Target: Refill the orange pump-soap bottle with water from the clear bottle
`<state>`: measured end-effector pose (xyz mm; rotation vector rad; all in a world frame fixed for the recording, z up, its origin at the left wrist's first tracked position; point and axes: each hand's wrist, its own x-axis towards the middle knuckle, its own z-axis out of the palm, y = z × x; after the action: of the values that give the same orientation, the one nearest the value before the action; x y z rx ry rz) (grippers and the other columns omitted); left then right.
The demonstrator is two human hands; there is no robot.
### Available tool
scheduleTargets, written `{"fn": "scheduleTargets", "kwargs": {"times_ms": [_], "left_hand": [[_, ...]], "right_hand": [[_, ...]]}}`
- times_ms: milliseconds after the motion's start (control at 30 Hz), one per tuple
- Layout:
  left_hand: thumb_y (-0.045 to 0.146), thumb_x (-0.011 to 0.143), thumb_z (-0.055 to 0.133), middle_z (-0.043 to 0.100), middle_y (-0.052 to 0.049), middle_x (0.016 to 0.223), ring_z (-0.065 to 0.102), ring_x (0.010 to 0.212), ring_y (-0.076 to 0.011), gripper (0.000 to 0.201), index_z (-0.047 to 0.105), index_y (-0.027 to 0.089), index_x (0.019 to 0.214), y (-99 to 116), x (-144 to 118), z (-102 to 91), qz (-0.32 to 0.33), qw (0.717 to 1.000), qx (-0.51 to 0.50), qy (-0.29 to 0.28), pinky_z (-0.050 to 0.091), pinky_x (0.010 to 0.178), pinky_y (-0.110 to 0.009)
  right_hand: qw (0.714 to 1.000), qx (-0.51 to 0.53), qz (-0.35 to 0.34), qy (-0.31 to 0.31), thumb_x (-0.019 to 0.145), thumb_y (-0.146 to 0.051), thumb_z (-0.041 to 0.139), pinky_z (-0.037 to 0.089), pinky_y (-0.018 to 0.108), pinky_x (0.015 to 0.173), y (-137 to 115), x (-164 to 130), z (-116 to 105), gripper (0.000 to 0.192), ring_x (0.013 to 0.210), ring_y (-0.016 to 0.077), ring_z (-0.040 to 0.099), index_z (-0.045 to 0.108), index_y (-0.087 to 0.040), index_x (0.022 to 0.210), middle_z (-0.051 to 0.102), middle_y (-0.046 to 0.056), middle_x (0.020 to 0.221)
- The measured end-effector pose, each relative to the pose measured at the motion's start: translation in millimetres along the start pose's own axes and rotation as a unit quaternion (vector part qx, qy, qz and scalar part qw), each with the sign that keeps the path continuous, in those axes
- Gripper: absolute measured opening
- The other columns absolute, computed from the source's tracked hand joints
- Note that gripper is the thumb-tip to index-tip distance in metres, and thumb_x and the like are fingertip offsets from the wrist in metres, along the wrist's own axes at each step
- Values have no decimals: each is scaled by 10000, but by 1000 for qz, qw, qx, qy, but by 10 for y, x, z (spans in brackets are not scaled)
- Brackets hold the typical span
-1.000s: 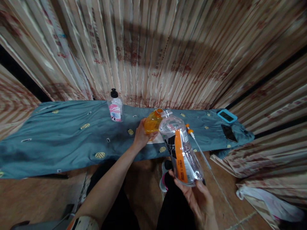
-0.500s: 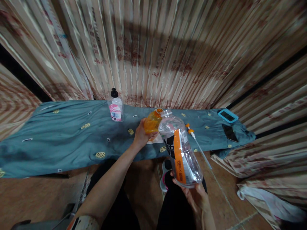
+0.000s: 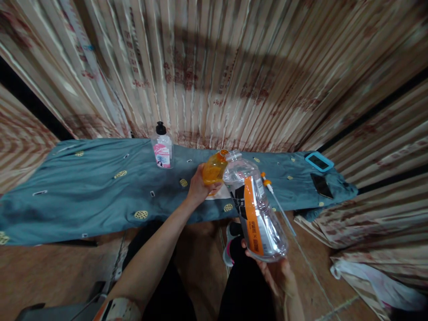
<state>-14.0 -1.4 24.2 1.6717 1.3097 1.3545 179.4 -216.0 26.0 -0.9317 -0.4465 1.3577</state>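
While the left hand grips the small orange bottle over the blue-covered table, the right hand holds the big clear bottle by its base, tilted, its mouth touching the orange one's. A pink-label bottle stands far left. A syringe lies just right, two phones at the far right end.

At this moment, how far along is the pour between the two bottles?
Done: both bottles are open, necks touching. In hand: the right hand tips the big clear bottle toward the small orange bottle in the left hand. Left: much water remains in the clear bottle; the spray tube lies unfitted on the cloth.
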Motion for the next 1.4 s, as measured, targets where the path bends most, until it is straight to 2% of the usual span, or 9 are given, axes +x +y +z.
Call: {"fn": "scheduleTargets", "kwargs": {"times_ms": [167, 333, 433, 567, 767, 900, 1067, 1233, 1400], "left_hand": [[247, 616, 791, 693, -61, 1094, 686, 988, -267, 599, 534, 202, 1155, 16, 16, -3, -19, 1000, -3, -9, 545, 877, -405], [246, 617, 783, 704, -48, 1068, 695, 955, -247, 602, 535, 196, 1163, 15, 18, -14, -26, 1000, 4, -16, 545, 847, -361], [236, 623, 774, 705, -48, 1068, 696, 946, -240, 595, 539, 197, 1168, 5, 13, -14, -15, 1000, 0, -14, 544, 840, -351], [254, 624, 787, 700, -56, 1073, 690, 963, -252, 592, 545, 202, 1162, 16, 5, -12, -15, 1000, 5, -6, 539, 851, -368], [294, 619, 800, 702, -56, 1054, 686, 949, -251, 594, 549, 189, 1147, 46, 1, -12, -19, 1000, 0, -5, 537, 850, -375], [289, 614, 802, 703, -69, 1048, 689, 933, -253, 613, 546, 176, 1160, 28, 8, -7, -14, 1000, 2, -9, 543, 838, -380], [206, 609, 780, 701, -68, 1059, 692, 929, -244, 589, 538, 180, 1146, -17, 16, 9, 11, 1000, 8, -3, 554, 831, -378], [237, 626, 778, 702, -64, 1037, 691, 905, -232, 561, 537, 183, 1130, -51, 10, 28, 20, 1000, -3, 5, 557, 814, -369], [248, 605, 798, 699, -52, 1014, 691, 888, -227, 574, 536, 194, 1113, -76, 14, 49, 24, 1000, -11, 13, 560, 796, -367]], "right_hand": [[999, -32, -3, 21, 487, -430, 951, 611, 353, 801, -98, -90, 175, 633, 917, 295, 739, 731, -340, 1073, 769, 80, 1014], [1000, -6, -15, 21, 547, -375, 928, 612, 336, 768, -129, -137, 280, 553, 874, 276, 746, 729, -317, 1059, 772, 78, 966], [999, 6, -28, 32, 564, -354, 917, 613, 317, 751, -97, -143, 250, 552, 845, 262, 746, 724, -321, 1079, 771, 66, 970], [999, 28, -31, 5, 648, -320, 860, 621, 350, 768, -28, -118, 135, 495, 876, 278, 742, 714, -336, 1120, 758, 40, 1041], [999, 15, -29, 13, 662, -343, 843, 622, 373, 755, -9, -141, 140, 417, 857, 300, 744, 744, -262, 1059, 755, 120, 1050], [999, -6, -24, 41, 621, -369, 866, 629, 328, 732, -56, -195, 226, 439, 831, 277, 745, 737, -240, 1020, 761, 95, 1003], [998, -19, -38, 37, 686, -408, 833, 620, 281, 740, -99, -275, 341, 448, 837, 232, 738, 691, -262, 1084, 756, 48, 1020], [997, -17, -41, 62, 646, -427, 863, 608, 242, 704, -115, -318, 424, 479, 798, 209, 727, 684, -263, 1058, 761, 28, 997], [996, -22, -53, 73, 648, -433, 859, 591, 230, 669, -124, -330, 453, 609, 812, 213, 732, 611, -268, 1179, 755, 33, 1030]]}}
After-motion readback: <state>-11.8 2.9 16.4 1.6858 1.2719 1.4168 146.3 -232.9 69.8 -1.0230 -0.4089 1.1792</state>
